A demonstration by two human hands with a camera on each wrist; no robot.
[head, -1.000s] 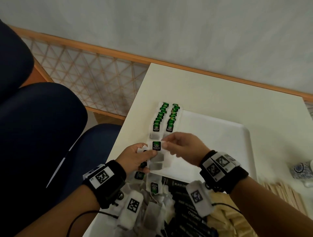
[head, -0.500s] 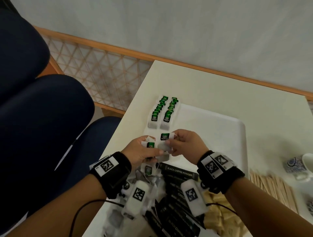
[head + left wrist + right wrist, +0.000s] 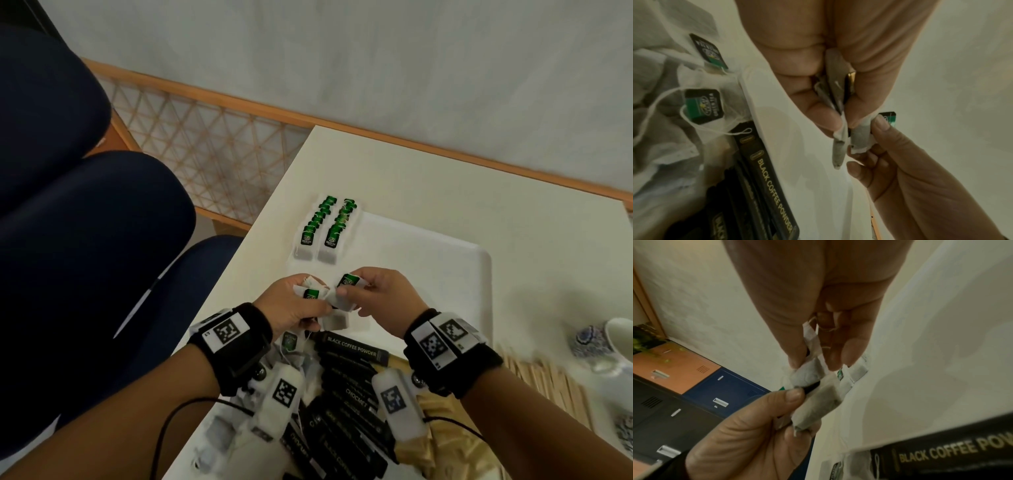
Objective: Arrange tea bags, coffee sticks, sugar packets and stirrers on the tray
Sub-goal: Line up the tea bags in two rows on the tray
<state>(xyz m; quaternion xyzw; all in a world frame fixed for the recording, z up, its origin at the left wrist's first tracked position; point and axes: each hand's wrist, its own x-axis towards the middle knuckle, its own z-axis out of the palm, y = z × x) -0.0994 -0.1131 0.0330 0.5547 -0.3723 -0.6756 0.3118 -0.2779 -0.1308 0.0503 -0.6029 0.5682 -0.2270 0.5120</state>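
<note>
Two rows of green-tagged tea bags (image 3: 323, 226) lie along the far left of the white tray (image 3: 428, 260). My left hand (image 3: 294, 305) grips a small bunch of tea bags (image 3: 835, 100) above the tray's near left part. My right hand (image 3: 380, 294) pinches one tea bag (image 3: 346, 291) by its paper between thumb and fingers, right beside the left hand's bunch. In the right wrist view that bag (image 3: 805, 376) hangs from the fingertips, touching the left hand's bunch (image 3: 818, 407).
Loose tea bags (image 3: 291, 346), black coffee sticks (image 3: 352, 370) and tan sugar packets (image 3: 442, 428) lie heaped at the near edge under my wrists. Wooden stirrers (image 3: 548, 380) lie at the right, by a blue-and-white cup (image 3: 603, 342). Dark blue chairs (image 3: 85, 240) stand left of the table.
Both hands have stayed together over the tray's near left; the right hand has drawn one tea bag slightly away from the left hand's bunch. The camera has tilted a little.
</note>
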